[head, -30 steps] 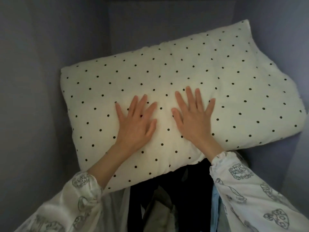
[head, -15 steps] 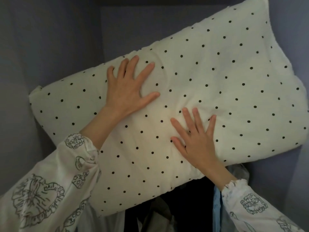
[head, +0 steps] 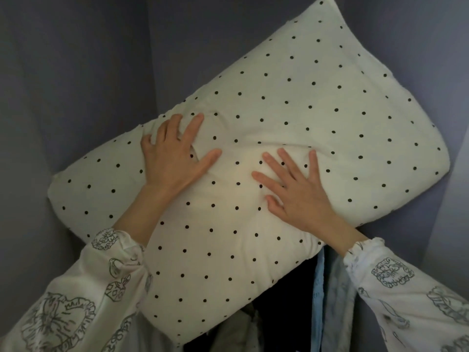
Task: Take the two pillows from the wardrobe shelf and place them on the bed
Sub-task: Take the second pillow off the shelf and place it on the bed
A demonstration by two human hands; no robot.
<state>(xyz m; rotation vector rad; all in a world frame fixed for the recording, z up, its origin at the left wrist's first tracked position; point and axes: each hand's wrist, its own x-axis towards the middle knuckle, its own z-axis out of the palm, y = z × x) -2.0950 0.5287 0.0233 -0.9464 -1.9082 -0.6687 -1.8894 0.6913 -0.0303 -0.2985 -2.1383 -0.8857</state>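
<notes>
Against the pillow, fingers first: both hands lie palm-down on its dotted face.
Left hand (head: 175, 158): fingers (head: 193, 128) spread and pressing into the upper left part of the pillow; two of them curl over its top edge and dent the cloth. Nothing is closed in the hand.
Right hand (head: 299, 191): flat and splayed on the middle of the pillow, fingertips sinking slightly into the filling, gripping nothing.
Pillow (head: 317, 118): cream with small black dots, tilted so its right end rises toward the top of the view and its left end sits low against the left wall. It fills most of the wardrobe opening.
Sleeves: white cloth with grey line drawings, left sleeve (head: 83, 301) and right sleeve (head: 406, 295), each gathered at the wrist.
Wardrobe walls (head: 76, 85): plain grey-violet panels at left, back and right, dim and without detail; the pillow touches the left and right ones.
Clothes (head: 318, 288): below the pillow's lower edge hang a dark garment and a pale blue one, with a light fabric lower down.
Hard to make out: the shelf itself is hidden behind the pillow, so I cannot tell whether the pillow rests on it. A second pillow cannot be made out. The clothes are cut off at the bottom edge and too dark to name.
</notes>
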